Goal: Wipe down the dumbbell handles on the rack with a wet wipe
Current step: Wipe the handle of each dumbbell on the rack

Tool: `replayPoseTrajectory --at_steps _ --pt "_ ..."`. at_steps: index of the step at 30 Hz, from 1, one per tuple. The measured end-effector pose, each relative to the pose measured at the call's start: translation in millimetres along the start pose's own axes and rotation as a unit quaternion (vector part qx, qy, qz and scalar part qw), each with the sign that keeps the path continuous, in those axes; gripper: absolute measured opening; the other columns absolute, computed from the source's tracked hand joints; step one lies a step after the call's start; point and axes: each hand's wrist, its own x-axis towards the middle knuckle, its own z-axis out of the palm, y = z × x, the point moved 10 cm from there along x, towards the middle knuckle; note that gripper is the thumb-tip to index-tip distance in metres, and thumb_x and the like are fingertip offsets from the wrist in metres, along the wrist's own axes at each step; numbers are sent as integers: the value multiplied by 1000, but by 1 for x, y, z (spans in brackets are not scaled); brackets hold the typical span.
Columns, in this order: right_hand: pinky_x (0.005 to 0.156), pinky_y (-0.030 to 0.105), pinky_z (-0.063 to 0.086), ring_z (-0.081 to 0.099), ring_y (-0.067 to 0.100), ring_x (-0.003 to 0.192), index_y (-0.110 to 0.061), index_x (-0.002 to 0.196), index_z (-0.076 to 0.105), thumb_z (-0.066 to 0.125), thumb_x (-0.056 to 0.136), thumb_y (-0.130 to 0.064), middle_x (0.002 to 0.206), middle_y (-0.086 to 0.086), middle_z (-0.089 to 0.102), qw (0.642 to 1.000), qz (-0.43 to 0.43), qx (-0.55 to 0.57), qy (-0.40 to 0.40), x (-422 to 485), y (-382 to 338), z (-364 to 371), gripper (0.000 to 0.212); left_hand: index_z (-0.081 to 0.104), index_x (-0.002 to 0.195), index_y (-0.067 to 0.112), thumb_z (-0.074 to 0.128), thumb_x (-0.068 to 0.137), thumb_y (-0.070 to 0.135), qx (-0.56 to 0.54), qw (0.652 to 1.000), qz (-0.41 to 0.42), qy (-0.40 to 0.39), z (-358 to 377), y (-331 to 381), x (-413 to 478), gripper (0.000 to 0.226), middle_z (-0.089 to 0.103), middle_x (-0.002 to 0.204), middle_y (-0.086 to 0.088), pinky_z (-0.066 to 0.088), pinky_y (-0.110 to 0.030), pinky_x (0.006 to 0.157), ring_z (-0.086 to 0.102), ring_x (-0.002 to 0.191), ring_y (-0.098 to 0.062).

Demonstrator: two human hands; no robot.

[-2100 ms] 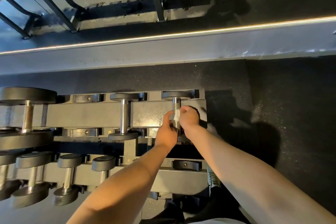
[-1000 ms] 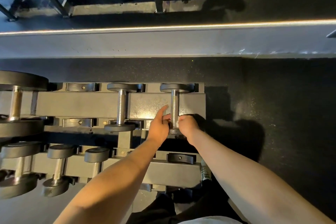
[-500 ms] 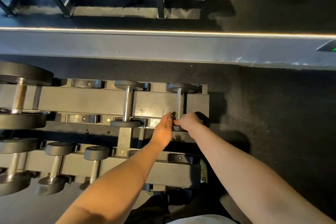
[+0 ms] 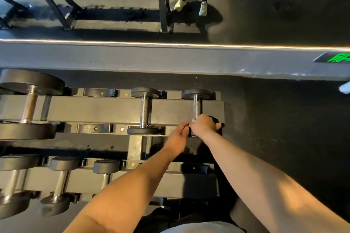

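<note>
Top tier of the rack (image 4: pixel 94 109), far right end: that's where the dumbbell (image 4: pixel 197 94) is parked. A white wet wipe (image 4: pixel 193 119) is clamped round the near end of its handle (image 4: pixel 196 107) by the curled right hand (image 4: pixel 203 126). The left hand (image 4: pixel 178 138) is tucked right beside it, fingertips at the near head. Whether anything's gripped there can't be told.

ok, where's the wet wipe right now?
Head view, right of centre: wet wipe peeks out of the right hand, at the near end of the rightmost top-tier dumbbell handle.
</note>
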Motion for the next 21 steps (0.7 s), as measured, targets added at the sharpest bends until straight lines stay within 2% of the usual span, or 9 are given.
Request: replayPoseTrajectory --at_steps 2,4,6,8,10,12,16,19,21 --pt "83 36 46 62 21 89 -15 105 69 57 99 -34 92 3 66 995 -23 94 -16 -12 -16 16 23 47 138 33 36 110 32 -10 1000 21 6 -14 5 -6 30 61 127 4 44 -28 93 57 114 -13" --pt "88 38 52 65 22 96 -16 98 71 51 103 -33 96 5 69 981 -70 182 -17 -26 -37 23 27 50 133 31 38 110 29 -19 998 51 41 -37 11 -12 26 61 119 13 45 -22 96 55 108 3" --pt "82 32 49 64 16 92 -17 97 71 45 106 -31 94 3 69 958 -92 269 -46 -41 -57 32 31 57 133 27 44 108 30 -25 993 80 83 -64 10 -17 28 64 121 13 48 -33 105 58 111 3" --pt "72 25 45 64 12 90 -16 101 70 42 107 -31 97 3 70 934 -90 335 -82 -52 -75 46 33 60 131 31 46 106 39 -4 989 96 110 -88 3 -22 30 63 123 13 48 -40 107 57 118 -4" --pt "68 21 45 64 10 90 -14 106 71 41 108 -32 99 4 70 917 -89 374 -103 -58 -90 58 35 60 129 34 46 105 43 24 985 110 131 -108 0 -28 30 58 126 16 45 -38 108 51 124 -5" --pt "69 21 47 65 11 93 -15 110 70 42 107 -32 102 4 70 905 -82 400 -121 -60 -103 71 33 60 129 32 48 105 37 47 982 117 144 -126 -3 -31 27 56 126 15 41 -31 108 48 124 -3" --pt "71 25 47 64 16 94 -15 108 70 43 106 -29 99 5 69 898 -92 408 -135 -59 -127 92 30 65 127 28 55 103 28 100 972 114 177 -163 -11 -28 26 63 120 9 49 -26 95 58 109 -8" --pt "67 20 43 61 13 92 -16 108 68 44 105 -26 101 4 66 892 -92 426 -123 -55 -141 99 26 67 120 23 55 102 21 63 966 83 238 -194 -16 -22 21 66 111 7 53 -26 87 63 102 -11" --pt "73 19 45 60 13 104 -20 120 65 43 105 -24 115 2 65 888 -69 443 -107 -48 -144 100 27 65 123 22 54 103 22 17 960 57 274 -213 -19 -17 22 66 110 5 53 -18 79 65 99 -10"
